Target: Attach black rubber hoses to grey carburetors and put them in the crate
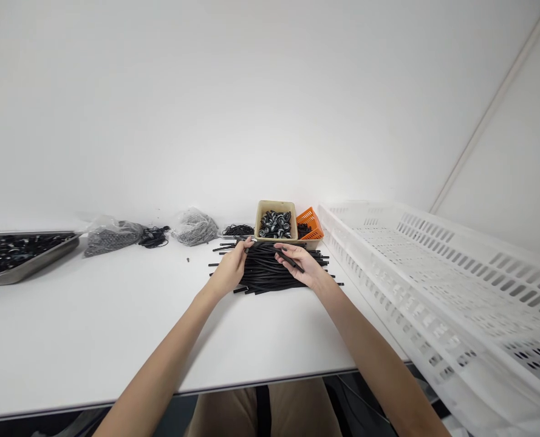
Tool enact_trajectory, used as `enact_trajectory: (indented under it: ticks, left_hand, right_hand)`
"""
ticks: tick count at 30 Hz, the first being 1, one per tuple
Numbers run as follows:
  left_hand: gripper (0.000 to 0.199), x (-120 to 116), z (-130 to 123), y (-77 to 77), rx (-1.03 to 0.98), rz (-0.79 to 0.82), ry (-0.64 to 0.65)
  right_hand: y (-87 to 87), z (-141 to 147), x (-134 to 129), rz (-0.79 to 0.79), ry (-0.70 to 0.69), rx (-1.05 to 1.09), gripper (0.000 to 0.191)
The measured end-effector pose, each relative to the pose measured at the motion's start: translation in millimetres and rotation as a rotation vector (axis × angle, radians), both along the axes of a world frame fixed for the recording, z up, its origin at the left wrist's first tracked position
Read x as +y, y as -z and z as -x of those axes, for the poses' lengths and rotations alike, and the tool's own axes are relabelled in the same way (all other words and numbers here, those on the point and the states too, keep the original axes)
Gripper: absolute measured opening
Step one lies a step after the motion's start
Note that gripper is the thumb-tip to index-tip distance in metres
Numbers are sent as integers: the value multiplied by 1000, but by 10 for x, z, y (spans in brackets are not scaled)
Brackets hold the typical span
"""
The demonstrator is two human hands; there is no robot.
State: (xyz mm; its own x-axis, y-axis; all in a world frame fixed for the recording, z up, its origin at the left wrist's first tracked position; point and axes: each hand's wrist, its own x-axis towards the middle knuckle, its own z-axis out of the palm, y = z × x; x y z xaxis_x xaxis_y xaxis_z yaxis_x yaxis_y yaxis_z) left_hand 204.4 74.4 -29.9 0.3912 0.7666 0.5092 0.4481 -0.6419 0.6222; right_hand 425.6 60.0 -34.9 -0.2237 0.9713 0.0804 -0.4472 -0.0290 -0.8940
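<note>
A pile of thin black tubes (270,276) lies crosswise on the white table, with both hands just over it. My right hand (302,264) is closed around a short black rod (290,261), which tilts down to the right across the palm. At the left of the pile, the fingers of my left hand (233,264) are pinched together near a small pale piece, too small to name. Behind the hands stands a beige bin (257,221) of small black and grey ring-shaped parts (276,224).
An orange basket (316,224) with black pieces leans beside the bin. Large white perforated crates (388,291) line the right side. Along the wall lie black cords (237,230), clear plastic bags of parts (195,226) (115,235), and a metal tray (64,247) at far left.
</note>
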Motion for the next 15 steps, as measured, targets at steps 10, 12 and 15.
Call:
enact_trajectory:
  ticks: [10, 12, 15]
  left_hand:
    - [35, 165, 82, 84, 22, -44, -8]
    - [34, 161, 86, 79, 37, -66, -36]
    - [32, 131, 87, 56, 75, -93, -82]
  right_hand:
    - [-84, -47, -80, 52, -114, 134, 23]
    - [-67, -55, -76, 61, -113, 159, 24]
    - [-44, -71, -57, 84, -118, 178, 27]
